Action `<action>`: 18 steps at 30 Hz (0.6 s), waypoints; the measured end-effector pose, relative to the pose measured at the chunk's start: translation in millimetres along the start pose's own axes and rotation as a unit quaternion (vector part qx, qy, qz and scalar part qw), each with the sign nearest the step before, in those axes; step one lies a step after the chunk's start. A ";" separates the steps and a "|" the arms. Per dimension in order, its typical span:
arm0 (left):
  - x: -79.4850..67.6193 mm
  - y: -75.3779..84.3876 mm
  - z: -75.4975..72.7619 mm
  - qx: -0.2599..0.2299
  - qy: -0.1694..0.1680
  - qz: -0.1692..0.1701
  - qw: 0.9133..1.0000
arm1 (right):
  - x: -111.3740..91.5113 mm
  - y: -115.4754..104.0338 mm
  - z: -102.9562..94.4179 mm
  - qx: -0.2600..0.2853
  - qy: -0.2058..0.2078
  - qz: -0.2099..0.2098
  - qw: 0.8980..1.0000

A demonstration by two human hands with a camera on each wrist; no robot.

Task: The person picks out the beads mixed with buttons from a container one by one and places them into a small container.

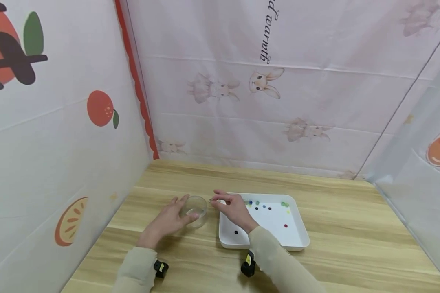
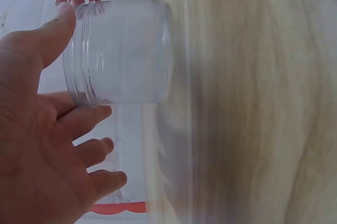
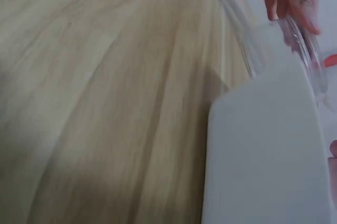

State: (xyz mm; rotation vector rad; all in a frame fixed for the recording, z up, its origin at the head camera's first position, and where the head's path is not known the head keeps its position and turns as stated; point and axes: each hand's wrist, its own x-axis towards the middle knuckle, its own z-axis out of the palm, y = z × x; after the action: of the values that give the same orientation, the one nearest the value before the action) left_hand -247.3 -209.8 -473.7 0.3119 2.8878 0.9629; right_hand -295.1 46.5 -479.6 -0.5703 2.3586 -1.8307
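Note:
A clear, open-mouthed plastic jar [image 1: 201,204] stands on the table left of the tray. My left hand [image 1: 168,219] holds it near the rim, thumb on one side and fingers on the other; the left wrist view shows the ridged neck of the jar [image 2: 126,52] between them. To the right of the jar mouth, my right hand [image 1: 235,209] pinches a small bead [image 1: 210,200] between thumb and finger. Fingertips mostly hide the bead. That hand's forearm crosses the white tray [image 1: 271,236]. Only the edge of my right hand [image 3: 333,166] appears in the right wrist view.
Inside the tray lie several greenish glass marbles [image 1: 284,204], a blue one [image 1: 251,202], a red bead [image 1: 286,226] and several dark beads, one of them a black bead [image 1: 236,232] at the near left. Printed cloth walls [image 1: 220,134] enclose the wooden table [image 1: 352,228].

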 end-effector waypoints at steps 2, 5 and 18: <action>-1.0 -0.1 0.9 -0.003 0.005 0.003 1.000 | 1.4 -0.8 5.5 -0.003 -0.003 -0.007 1.000; -2.8 0.5 2.2 0.005 0.010 0.017 1.000 | 2.2 -2.2 12.2 -0.024 -0.004 -0.019 1.000; -3.6 1.0 4.2 0.059 0.027 0.034 0.997 | -3.6 -11.6 22.6 -0.066 -0.013 -0.020 0.998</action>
State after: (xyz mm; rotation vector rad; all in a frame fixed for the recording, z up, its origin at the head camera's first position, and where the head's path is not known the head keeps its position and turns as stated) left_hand -243.0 -207.4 -476.4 0.4007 3.0094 0.8233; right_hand -282.3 24.7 -475.2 -0.6573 2.4808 -1.6814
